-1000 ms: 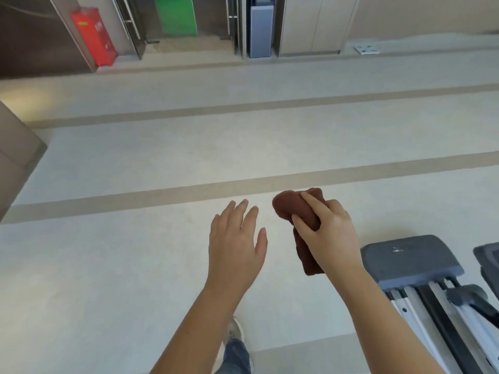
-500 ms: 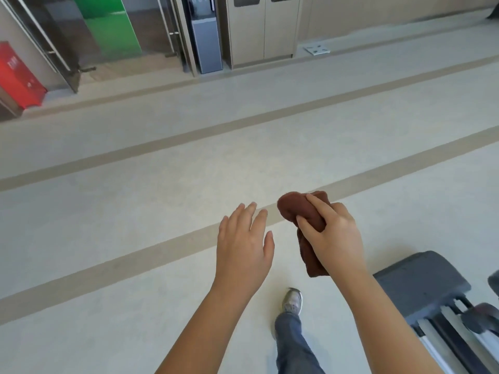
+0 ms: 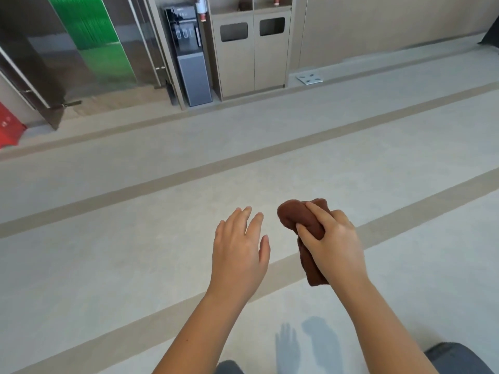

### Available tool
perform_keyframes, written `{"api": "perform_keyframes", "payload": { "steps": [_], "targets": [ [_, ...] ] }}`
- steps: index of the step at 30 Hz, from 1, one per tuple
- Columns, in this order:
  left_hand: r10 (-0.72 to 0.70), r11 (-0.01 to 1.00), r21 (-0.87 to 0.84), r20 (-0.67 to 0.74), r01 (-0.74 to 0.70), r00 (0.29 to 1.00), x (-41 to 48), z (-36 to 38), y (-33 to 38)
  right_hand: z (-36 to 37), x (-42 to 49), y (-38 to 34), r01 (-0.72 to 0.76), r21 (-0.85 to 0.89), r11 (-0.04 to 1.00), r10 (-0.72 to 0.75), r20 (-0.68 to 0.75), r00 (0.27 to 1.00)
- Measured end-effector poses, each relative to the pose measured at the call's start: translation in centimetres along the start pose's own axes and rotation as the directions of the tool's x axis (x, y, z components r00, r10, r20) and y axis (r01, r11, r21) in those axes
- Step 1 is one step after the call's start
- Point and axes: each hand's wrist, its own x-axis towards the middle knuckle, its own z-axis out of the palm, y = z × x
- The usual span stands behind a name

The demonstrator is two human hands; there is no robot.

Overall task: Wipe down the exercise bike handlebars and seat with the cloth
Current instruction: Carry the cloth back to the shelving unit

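My right hand (image 3: 333,245) grips a bunched brown cloth (image 3: 294,218), held out in front of me above the floor; part of the cloth hangs down below the palm. Just to its left, my left hand (image 3: 239,249) is held out flat with fingers straight and holds nothing. No exercise bike, handlebars or seat appear in this view.
Pale floor (image 3: 135,238) with tan stripes stretches ahead. Against the far wall stand a grey water dispenser (image 3: 190,55), beige bin cabinets (image 3: 252,49), a glass door with a green panel (image 3: 94,41) and a red box (image 3: 8,128) at far left. A dark grey shape (image 3: 459,357) sits at bottom right.
The view has swung right and up; the grey machine at lower right has slipped almost out of frame. Both hands keep the same pose, the right still holding the cloth.
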Motion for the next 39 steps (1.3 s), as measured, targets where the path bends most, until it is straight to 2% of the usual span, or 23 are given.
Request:
{"api": "perform_keyframes", "payload": {
  "steps": [6,12,16,20,25,31,39],
  "targets": [
    [-0.032,0.999,-0.027,0.005,0.032,0.999,12.7,5.2,-4.7,4.2,14.1,-0.9,0.001,-0.055,0.998,-0.002,-0.01,1.0],
    [-0.09,0.994,-0.059,-0.014,0.089,0.996,27.6,8.7,-11.7,10.0,29.6,-5.6,0.038,-0.077,0.996,-0.037,0.015,0.999],
    [-0.087,0.995,-0.043,-0.016,0.086,0.996,37.2,10.0,-15.0,12.7,38.9,-8.1,0.063,-0.051,0.997,-0.062,0.03,0.998],
    [-0.067,0.998,0.001,0.015,0.067,0.998,45.4,12.3,-16.8,14.4,47.3,-8.4,0.022,-0.021,1.0,-0.022,0.015,1.0],
    [-0.006,0.999,0.048,0.047,0.004,0.999,56.2,17.3,-18.0,16.0,59.4,-6.5,-0.038,-0.003,0.999,0.038,0.015,0.999],
    [0.051,0.996,0.071,0.038,-0.054,0.998,73.0,23.9,-15.9,15.2,76.6,-3.3,-0.02,0.031,0.999,0.021,-0.046,0.999],
    [0.016,0.995,0.095,-0.006,-0.015,1.0,91.4,29.2,-13.8,14.4,95.3,-2.4,0.033,0.047,0.998,-0.03,-0.063,0.998]
  ]
}}
